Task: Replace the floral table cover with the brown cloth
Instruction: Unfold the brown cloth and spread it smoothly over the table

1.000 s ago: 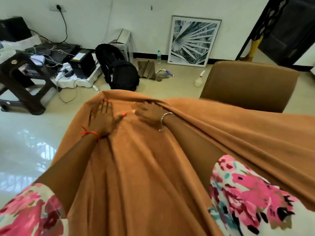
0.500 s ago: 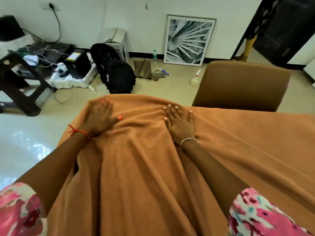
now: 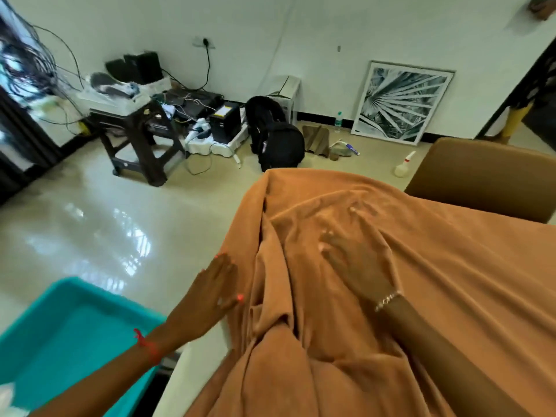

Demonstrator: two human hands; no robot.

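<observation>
The brown cloth (image 3: 427, 296) lies draped over the table, with long folds running toward me and its left edge hanging down the side. My left hand (image 3: 207, 299) is flat with straight fingers against the cloth's hanging left edge. My right hand (image 3: 358, 260) rests flat on top of the cloth, fingers spread, over a fold near the far corner. A strip of pale tabletop (image 3: 192, 365) shows bare at the near left. No floral cover is visible.
A teal plastic tub (image 3: 69, 335) sits low at my left. A brown chair back (image 3: 487, 179) stands at the table's far right. On the floor beyond are a black backpack (image 3: 278, 142), a dark stool with cables (image 3: 135, 136), a spray bottle (image 3: 404, 165) and a framed print (image 3: 401, 102).
My left hand slid off the top of the cloth down to its left hanging edge. My right hand stayed flat on the cloth. The view swung left, bringing the teal tub in.
</observation>
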